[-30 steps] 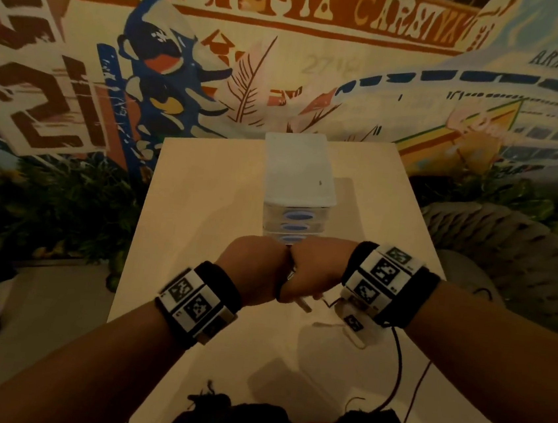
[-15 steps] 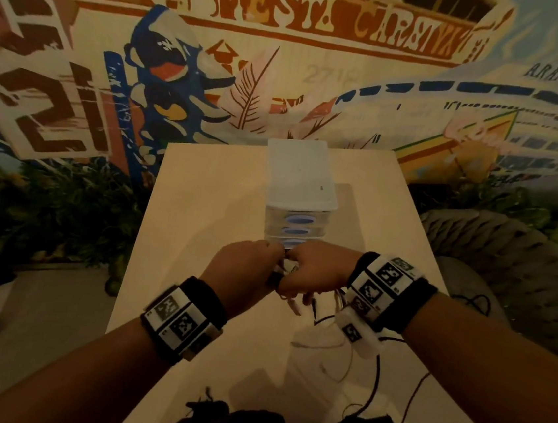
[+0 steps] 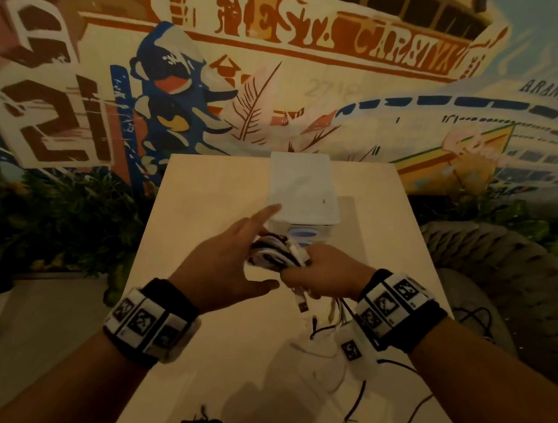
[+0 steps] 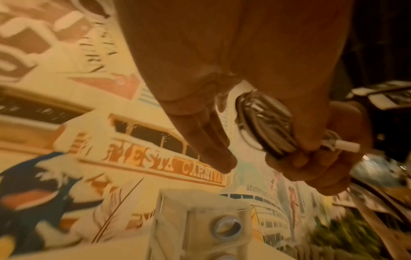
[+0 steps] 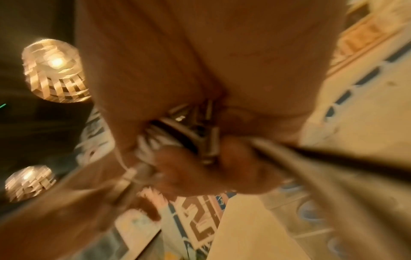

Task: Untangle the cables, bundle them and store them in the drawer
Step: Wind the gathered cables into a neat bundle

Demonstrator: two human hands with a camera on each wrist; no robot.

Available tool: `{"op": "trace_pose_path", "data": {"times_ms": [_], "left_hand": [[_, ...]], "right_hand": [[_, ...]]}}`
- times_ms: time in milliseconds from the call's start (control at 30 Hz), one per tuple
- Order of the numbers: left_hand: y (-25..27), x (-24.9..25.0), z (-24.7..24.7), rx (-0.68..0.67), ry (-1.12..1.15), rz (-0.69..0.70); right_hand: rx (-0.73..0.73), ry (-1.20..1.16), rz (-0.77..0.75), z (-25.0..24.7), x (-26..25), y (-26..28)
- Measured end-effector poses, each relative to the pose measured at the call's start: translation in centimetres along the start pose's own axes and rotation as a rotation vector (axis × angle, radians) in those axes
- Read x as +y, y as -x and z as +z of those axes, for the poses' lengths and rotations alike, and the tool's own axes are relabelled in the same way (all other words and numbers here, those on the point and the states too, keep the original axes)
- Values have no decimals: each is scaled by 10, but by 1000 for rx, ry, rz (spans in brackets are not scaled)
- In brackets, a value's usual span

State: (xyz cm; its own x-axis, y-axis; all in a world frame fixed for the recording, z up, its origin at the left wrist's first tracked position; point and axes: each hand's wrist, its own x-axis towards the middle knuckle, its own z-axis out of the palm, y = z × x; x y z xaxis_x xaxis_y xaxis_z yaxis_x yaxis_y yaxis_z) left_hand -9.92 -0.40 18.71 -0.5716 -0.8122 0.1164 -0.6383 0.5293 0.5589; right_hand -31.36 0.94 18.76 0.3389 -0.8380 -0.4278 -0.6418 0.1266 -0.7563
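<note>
**Coiling the cables into a bundle in front of the drawer unit**

The right hand [image 3: 324, 271] is clenching around a coil of cables [image 3: 275, 254], fingers curled over the loops, with a white connector [image 4: 348, 146] sticking out past the knuckles in the left wrist view. The left hand [image 3: 227, 264] is lying released beside the coil, fingers stretched out straight and thumb spread below, palm touching or nearly touching the loops; it is gripping nothing.

The coil is hanging above the table [image 3: 202, 203], just in front of the small white drawer unit [image 3: 302, 186], whose blue-handled drawers [image 3: 304, 232] are looking closed. Loose tails are trailing down from the right hand, ending in a plug [image 3: 302, 306], and more dark and white cable [image 3: 353, 408] is lying slack on the table near the person.

To do this step well, the right hand should probably be keeping a firm pinch on the gathered loops while the left is feeding the slack in even turns, so nothing springs open. The hanging tails likely want wrapping around the middle of the coil. A drawer would need opening before the bundle goes in.
</note>
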Motion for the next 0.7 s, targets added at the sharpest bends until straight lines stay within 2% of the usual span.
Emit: {"op": "trace_pose_path", "data": {"times_ms": [67, 133, 167, 233, 300, 433, 500, 567, 633, 700], "left_hand": [[4, -8, -3, 13, 209, -78], [4, -13, -2, -53, 415, -119], [3, -10, -1, -102, 500, -83], [1, 4, 2, -133, 618, 86], [-3, 20, 5, -99, 706, 196], [-5, 25, 9, 21, 915, 176], [-7, 27, 9, 55, 963, 169], [-10, 34, 2, 46, 946, 206], [-14, 37, -4, 75, 937, 192], [-18, 31, -10, 126, 1009, 172]], "right_hand": [[22, -126, -35, -7, 1, 4], [17, -225, -109, -8, -3, 9], [11, -241, -142, -7, -4, 9], [-19, -229, -189, -3, -12, 12], [-74, -171, -215, 3, -20, 14], [-66, -4, -184, 1, -33, 24], [-88, -88, -235, -5, -36, 26], [-189, -240, -291, -9, -38, 31], [-268, -213, -315, -8, -35, 31], [-281, -135, -255, -5, -21, 28]]}}
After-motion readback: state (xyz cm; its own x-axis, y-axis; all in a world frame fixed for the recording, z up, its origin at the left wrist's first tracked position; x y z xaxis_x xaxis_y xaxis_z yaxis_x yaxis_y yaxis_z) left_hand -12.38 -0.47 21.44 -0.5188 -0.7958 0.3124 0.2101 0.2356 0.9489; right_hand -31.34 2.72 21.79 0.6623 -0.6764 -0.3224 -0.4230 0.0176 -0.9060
